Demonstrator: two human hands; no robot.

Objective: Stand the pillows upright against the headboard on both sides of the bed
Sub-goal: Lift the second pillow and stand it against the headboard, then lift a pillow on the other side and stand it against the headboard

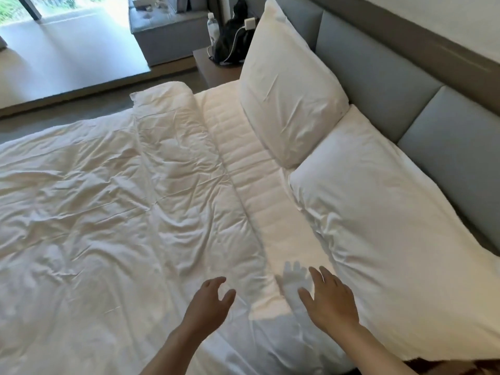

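Your left hand (pixel 209 300) and right hand (pixel 331 301) hover empty, fingers spread, above the duvet (pixel 108 198). The near pillow (pixel 392 231) lies flat just right of your right fingers. The far pillow (pixel 286 98) leans against the grey headboard (pixel 384 79). No writing is legible.

Both forearms extended forward; left hand (pixel 208 299) and right hand (pixel 328 300) palm-down, fingers spread, holding nothing.
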